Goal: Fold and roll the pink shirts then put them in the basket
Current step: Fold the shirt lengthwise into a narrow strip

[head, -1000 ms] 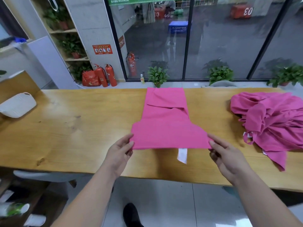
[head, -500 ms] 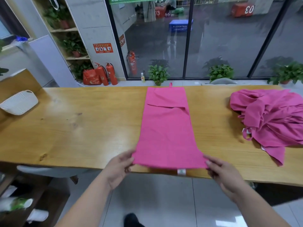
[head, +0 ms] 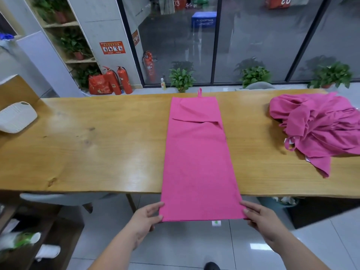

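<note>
While left hand (head: 144,219) and right hand (head: 261,217) pinch the shirt's (head: 198,152) 6 o'clock corners, uneven pull may skew its folds. Overhanging hem could slip.

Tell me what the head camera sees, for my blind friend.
The left hand and right hand pinch the near corners of a folded pink shirt lying flat on a wooden table, its near end past the edge. A pile of pink shirts lies right, a white basket far left.

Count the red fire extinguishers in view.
3 fire extinguishers. Two stand side by side on the floor, right of the red bag: one, another. The third stands farther right, by the glass wall. More may be hidden behind the table.
</note>
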Demonstrator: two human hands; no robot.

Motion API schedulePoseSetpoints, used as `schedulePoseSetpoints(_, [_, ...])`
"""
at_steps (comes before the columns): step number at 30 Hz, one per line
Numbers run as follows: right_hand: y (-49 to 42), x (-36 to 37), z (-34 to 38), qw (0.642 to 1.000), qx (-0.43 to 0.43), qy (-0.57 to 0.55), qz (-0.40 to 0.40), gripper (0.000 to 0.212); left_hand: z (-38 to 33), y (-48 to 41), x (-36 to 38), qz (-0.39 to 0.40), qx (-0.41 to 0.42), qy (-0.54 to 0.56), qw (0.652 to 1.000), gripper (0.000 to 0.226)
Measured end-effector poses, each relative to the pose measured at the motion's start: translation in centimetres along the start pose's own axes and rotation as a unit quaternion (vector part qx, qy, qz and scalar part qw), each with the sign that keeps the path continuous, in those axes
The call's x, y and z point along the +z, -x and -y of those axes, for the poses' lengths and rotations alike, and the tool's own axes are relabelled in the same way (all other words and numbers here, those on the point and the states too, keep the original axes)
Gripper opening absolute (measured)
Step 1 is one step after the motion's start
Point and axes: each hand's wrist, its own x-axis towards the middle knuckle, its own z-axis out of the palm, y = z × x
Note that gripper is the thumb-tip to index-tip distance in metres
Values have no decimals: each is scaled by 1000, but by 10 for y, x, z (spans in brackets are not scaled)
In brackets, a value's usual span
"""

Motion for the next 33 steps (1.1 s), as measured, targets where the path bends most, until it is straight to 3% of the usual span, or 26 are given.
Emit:
schedulePoseSetpoints(7, [19, -2, -34, 1000, 14, 22, -17, 31, 31, 10, -6, -16, 6, -41, 999, 46])
schedulePoseSetpoints(13, [23, -10, -66, 980, 34, 194, -21, 32, 70, 11, 0, -15, -2, -143, 990, 55])
schedulePoseSetpoints(15, [12, -10, -65, 943, 13, 333, -19, 32, 73, -1, -1, -26, 32, -254, 966, 65])
schedulePoseSetpoints(17, [-3, -4, -49, 880, -26, 474, -34, 37, 56, -14, -2, -53, 95, -402, 909, 71])
schedulePoseSetpoints(21, [-42, 29, 6, 813, -228, 534, -40, 57, -19, -31, 22, -104, 244, -524, 809, 73])
schedulePoseSetpoints(23, [-59, 47, 28, 770, -251, 587, 17, 73, -46, -43, 38, -81, 246, -580, 772, 81])
schedulePoseSetpoints(26, [-77, 54, 28, 701, -217, 676, 67, 87, -44, -62, 52, -46, 220, -642, 733, 86])
schedulePoseSetpoints(29, [-71, 47, 7, 653, -244, 716, 27, 76, -21, -66, 55, -83, 228, -656, 715, 72])
schedulePoseSetpoints(33, [-73, 48, 5, 635, -339, 693, -30, 54, -26, -73, 60, -143, 321, -644, 679, 50])
